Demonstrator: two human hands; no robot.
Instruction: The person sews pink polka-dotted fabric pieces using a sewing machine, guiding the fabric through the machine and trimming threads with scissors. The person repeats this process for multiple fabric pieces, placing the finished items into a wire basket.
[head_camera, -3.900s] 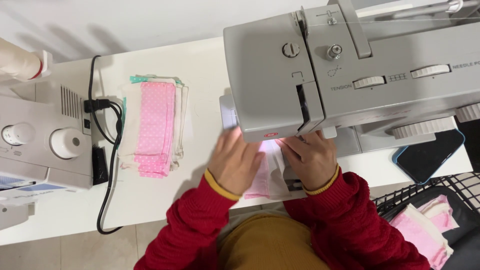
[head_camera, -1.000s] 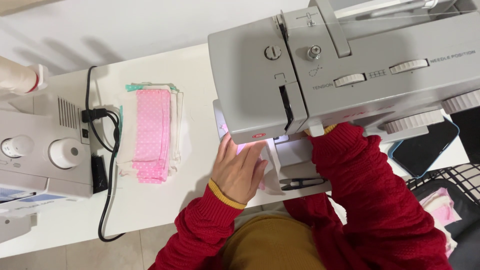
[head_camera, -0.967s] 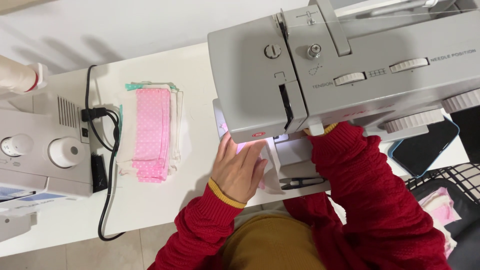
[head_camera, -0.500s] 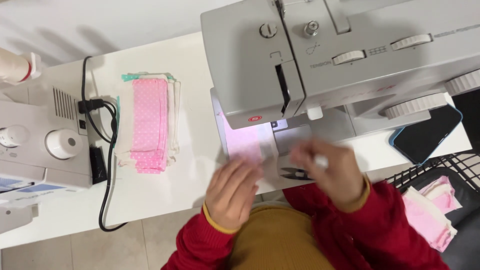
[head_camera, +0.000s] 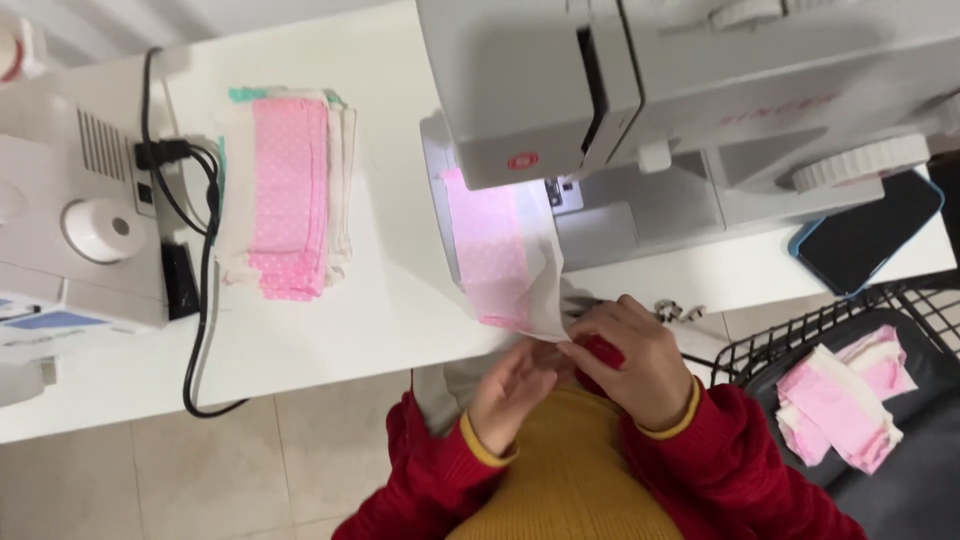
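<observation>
Apparently to free it from the needle, the right hand (head_camera: 640, 362) pinches the near end of the pink dotted fabric piece (head_camera: 497, 255), which trails toward 12 o'clock under the sewing machine (head_camera: 560, 90), while the left hand (head_camera: 515, 392) curls half-open beside it, gripping nothing visible.

We are keeping both arms bent in close against our chest, red sleeves with yellow cuffs showing at the wrists. Our left hand (head_camera: 512, 392) is lying palm-up and blurred, fingers loosely curled toward the middle. Our right hand (head_camera: 632, 355) is sitting back-up just beside it, knuckles raised, fingertips pinching together at its left edge. The two hands are nearly meeting, the fingertips of one just beside those of the other.
</observation>
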